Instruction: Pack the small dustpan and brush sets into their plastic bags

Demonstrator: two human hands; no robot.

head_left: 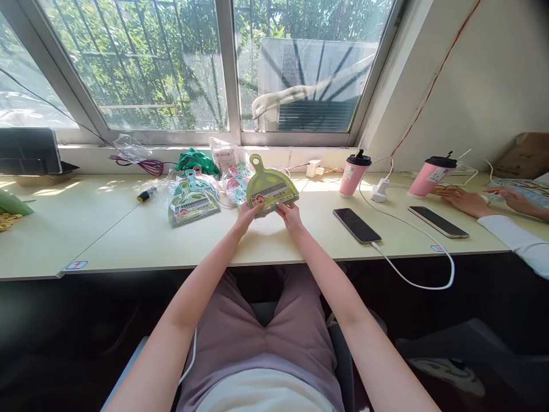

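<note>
A small green dustpan-and-brush set in clear wrapping is held upright over the table, its looped handle at the top. My left hand grips its lower left corner, and my right hand pinches the lower right edge. Both hands are closed on it; the fingers behind it are hidden. Just left lies another wrapped green dustpan set, on top of blue and pink ones. More wrapped pink and blue sets are piled behind my left hand.
A green crumpled bag and a screwdriver lie at left. Two pink cups, a charging phone and another phone are at right. A white cable loops past the table edge. A co-worker's hands rest far right.
</note>
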